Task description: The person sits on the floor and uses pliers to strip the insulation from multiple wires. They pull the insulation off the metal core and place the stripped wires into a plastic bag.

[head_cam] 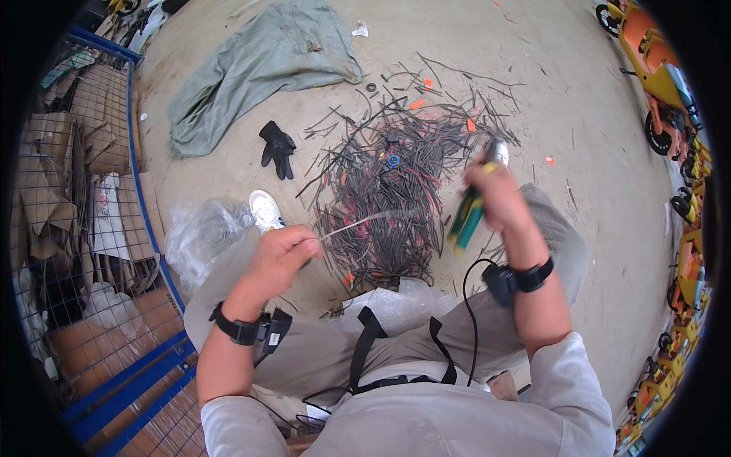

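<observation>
My left hand (278, 260) pinches one end of a thin, pale strand (345, 227), perhaps bare wire. The strand stretches to the right above a heap of cut black and red wire insulation (394, 194) on the floor, and its far end is blurred. In my right hand (498, 197), beyond the heap's right side, is a hand tool with green and yellow handles (468, 223), likely pliers. Motion blurs the tool, and its jaws are hard to make out. A blue ring-shaped piece (393, 161) and several orange scraps (417, 104) lie among the offcuts.
A black work glove (277, 149) and a grey-green cloth (268, 63) lie on the floor ahead. Clear plastic wrap (205, 240) is by my left leg. A blue wire-mesh cage (137, 188) holding cardboard stands left. Yellow ride-on bikes (657, 80) line the right.
</observation>
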The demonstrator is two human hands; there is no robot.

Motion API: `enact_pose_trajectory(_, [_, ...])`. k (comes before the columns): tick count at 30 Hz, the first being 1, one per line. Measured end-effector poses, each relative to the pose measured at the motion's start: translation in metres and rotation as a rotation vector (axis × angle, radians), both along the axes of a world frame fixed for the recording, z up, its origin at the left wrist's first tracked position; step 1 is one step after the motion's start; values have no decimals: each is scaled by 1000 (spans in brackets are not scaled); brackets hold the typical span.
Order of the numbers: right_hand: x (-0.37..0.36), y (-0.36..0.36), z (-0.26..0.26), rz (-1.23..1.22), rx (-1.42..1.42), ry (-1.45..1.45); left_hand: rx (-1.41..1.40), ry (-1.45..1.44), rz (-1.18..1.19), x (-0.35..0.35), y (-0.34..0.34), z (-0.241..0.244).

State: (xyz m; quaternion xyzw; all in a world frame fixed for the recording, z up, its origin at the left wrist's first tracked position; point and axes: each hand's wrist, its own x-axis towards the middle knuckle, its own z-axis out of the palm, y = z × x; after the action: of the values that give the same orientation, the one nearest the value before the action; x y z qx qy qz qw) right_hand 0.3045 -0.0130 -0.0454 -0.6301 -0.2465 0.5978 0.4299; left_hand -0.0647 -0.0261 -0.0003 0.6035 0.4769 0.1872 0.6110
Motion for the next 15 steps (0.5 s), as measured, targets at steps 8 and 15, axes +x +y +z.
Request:
enact_pose_trajectory(8, [33,6,29,-149,58,261,18,-186,298,3,26,7])
enact_pose_trajectory(15, [-77,-10,23,434,82,318,-5,-433,386,24,51,24])
